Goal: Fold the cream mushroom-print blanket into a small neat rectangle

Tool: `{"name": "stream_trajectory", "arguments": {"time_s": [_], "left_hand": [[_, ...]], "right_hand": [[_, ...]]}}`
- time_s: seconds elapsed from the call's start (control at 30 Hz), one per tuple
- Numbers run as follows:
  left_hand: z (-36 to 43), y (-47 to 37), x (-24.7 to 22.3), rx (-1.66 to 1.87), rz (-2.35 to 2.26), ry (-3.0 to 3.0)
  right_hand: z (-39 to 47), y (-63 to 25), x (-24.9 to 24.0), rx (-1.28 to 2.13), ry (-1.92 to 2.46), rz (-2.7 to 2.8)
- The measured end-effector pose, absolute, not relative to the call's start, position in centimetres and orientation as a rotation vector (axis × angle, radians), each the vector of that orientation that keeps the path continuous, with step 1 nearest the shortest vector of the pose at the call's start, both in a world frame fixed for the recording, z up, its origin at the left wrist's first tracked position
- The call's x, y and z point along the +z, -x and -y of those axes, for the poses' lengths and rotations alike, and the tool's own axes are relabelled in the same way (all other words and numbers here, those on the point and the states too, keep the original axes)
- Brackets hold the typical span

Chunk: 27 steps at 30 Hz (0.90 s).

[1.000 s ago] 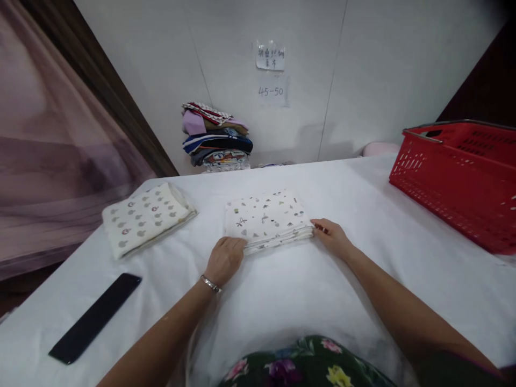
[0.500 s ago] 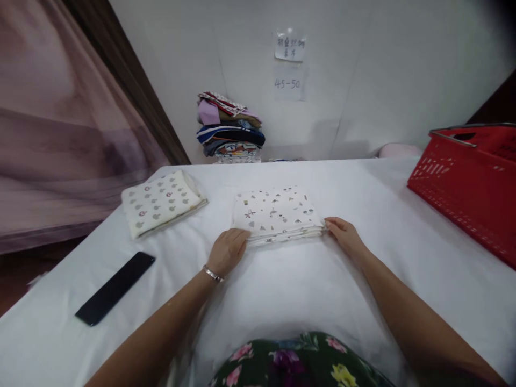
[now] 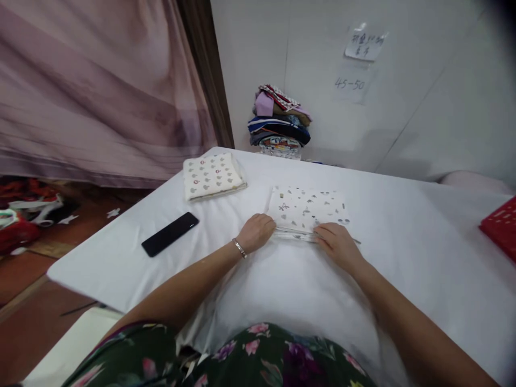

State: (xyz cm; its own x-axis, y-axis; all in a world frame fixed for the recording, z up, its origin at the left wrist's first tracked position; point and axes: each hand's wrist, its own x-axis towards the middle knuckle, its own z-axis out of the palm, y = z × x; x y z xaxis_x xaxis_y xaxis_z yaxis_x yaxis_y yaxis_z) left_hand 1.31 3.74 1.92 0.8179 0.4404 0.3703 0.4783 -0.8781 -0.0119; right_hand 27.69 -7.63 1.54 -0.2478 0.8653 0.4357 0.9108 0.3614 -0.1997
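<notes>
Plainly, a folded cloth [image 3: 307, 207] on the table [image 3: 403, 242] is pinched by the right hand [image 3: 337, 244]; the left hand [image 3: 255, 233] is curled at its corner, grip hidden. It is flanked by a phone [image 3: 170, 234] and second cloth [image 3: 213, 174] leftward, a red basket [image 3: 502, 228] rightward.

A table [image 3: 411, 242] bears white cloth [image 3: 300, 207], cream cloth [image 3: 212, 176], phone [image 3: 170, 234], basket [image 3: 502, 227].
</notes>
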Motion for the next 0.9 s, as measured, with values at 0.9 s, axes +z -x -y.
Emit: {"name": "stream_trajectory", "arguments": {"time_s": [0.9], "left_hand": [[-3.0,0.6,1.5,-1.169,1.647,3.112]], "right_hand": [[3.0,-20.3,1.4,-0.054,1.447,2.209]]}}
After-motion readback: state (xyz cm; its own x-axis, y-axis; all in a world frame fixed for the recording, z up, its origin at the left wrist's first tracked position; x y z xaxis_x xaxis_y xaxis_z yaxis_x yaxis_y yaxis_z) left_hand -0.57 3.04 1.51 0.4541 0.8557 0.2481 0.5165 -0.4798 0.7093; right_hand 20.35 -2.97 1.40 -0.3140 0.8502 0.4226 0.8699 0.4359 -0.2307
